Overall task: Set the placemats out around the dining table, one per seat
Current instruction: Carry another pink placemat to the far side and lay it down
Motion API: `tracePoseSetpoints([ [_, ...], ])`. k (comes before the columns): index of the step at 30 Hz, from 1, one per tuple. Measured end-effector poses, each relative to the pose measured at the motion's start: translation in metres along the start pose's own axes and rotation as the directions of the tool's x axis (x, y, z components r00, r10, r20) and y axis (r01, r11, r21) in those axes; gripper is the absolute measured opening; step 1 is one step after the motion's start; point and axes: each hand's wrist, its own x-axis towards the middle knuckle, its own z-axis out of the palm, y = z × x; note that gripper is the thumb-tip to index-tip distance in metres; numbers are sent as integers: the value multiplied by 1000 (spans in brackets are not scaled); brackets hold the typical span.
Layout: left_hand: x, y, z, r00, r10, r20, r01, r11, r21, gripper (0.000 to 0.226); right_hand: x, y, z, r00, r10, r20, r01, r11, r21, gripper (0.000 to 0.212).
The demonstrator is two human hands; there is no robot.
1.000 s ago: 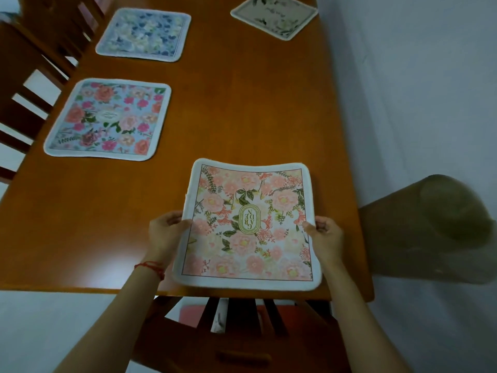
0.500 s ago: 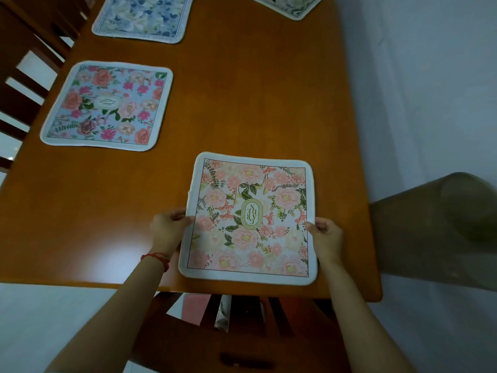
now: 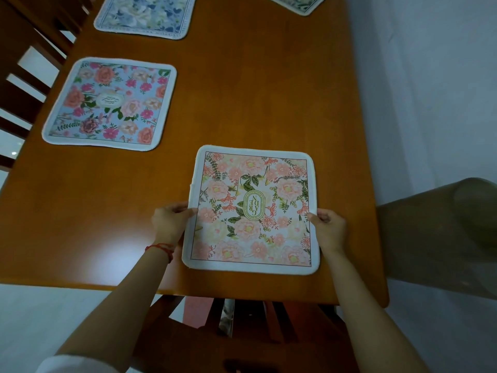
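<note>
left hand [image 3: 172,224] pinching left edge of peach placemat [image 3: 252,211] | right hand [image 3: 329,228] gripping its right edge | lying flat between both hands on dining table [image 3: 255,98], near front edge | blue-pink placemat [image 3: 110,103] beyond left hand | navy placemat [image 3: 145,14] farther out

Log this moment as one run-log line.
step: placing peach floral placemat | left hand: grips left edge | right hand: grips right edge | mat: flat on table, near end | other mats visible: three
</note>
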Motion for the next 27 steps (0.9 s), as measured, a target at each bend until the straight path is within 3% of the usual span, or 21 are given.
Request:
tracePoseSetpoints([
  [27, -4, -10, -3, 999, -14, 38, 16, 998, -66, 28, -9, 1, -5, 999, 15, 46, -14, 1000, -9, 20],
])
